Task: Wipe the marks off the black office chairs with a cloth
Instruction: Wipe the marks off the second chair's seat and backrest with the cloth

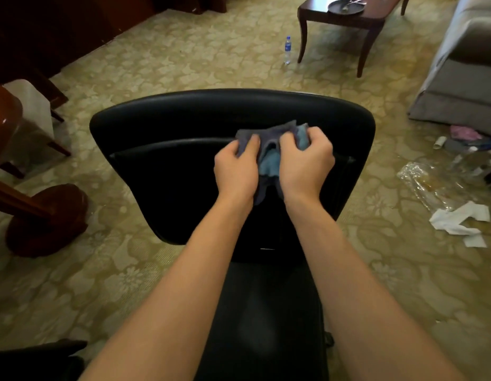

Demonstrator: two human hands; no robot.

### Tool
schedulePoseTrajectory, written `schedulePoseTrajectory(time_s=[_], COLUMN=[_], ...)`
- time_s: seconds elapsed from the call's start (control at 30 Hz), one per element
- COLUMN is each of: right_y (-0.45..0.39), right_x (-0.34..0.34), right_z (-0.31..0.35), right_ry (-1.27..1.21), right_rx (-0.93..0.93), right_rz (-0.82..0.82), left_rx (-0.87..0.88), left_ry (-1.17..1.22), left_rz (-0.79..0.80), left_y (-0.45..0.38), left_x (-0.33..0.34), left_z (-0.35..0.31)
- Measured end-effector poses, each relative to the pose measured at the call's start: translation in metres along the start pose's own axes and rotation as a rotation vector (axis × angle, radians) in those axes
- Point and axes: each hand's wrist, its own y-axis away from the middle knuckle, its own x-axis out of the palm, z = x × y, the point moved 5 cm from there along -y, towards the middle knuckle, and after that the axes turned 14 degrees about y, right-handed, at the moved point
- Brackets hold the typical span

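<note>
A black office chair stands right in front of me, its curved backrest towards the far side and its seat below my forearms. Over the backrest, both hands hold a crumpled grey and light-blue cloth. My left hand grips the cloth's left side with curled fingers. My right hand grips its right side, fingers bunched into the fabric. Part of the cloth hangs down between my wrists.
A dark wooden coffee table with a plate stands at the back, a water bottle on the carpet beside it. A grey sofa is at the right, with plastic wrap and paper litter below it. Wooden furniture sits left.
</note>
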Motion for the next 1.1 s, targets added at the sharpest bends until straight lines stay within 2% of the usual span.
schedulePoseTrajectory(time_s=[0.07, 0.17, 0.27, 0.43, 0.5, 0.63, 0.7, 0.8, 0.93, 1.0, 1.1], right_y=[0.0, 0.012, 0.023, 0.05, 0.041, 0.006, -0.006, -0.007, 0.028, 0.045, 0.052], right_x=[-0.005, -0.01, -0.011, -0.014, -0.025, -0.055, -0.061, -0.054, -0.035, -0.031, -0.034], right_z=[-0.01, -0.035, -0.058, -0.119, -0.114, -0.055, -0.042, -0.065, -0.128, -0.149, -0.151], right_ry=[0.071, 0.154, 0.222, 0.279, 0.262, 0.11, 0.05, 0.12, 0.303, 0.338, 0.303], right_rx=[-0.017, -0.074, -0.04, 0.259, 0.223, 0.022, -0.036, 0.005, 0.073, 0.138, 0.184], right_rz=[-0.035, -0.075, -0.087, 0.106, 0.104, -0.015, -0.03, 0.004, 0.096, 0.149, 0.137], left_rx=[-0.036, 0.045, 0.064, -0.247, -0.232, -0.081, -0.086, -0.134, -0.429, -0.516, -0.432], left_ry=[0.002, -0.122, -0.206, -0.244, -0.145, 0.062, 0.091, -0.049, -0.055, -0.101, -0.08], left_rz=[0.018, 0.019, 0.015, 0.013, 0.074, 0.156, 0.137, 0.081, -0.033, -0.076, -0.04], left_y=[0.0, 0.013, 0.028, 0.05, 0.053, 0.045, 0.04, 0.041, 0.061, 0.073, 0.076], left_x=[0.013, 0.016, 0.01, -0.01, -0.002, 0.032, 0.043, 0.041, 0.016, 0.002, -0.001], left_z=[0.006, 0.021, 0.045, 0.106, 0.101, 0.041, 0.028, 0.053, 0.128, 0.149, 0.142])
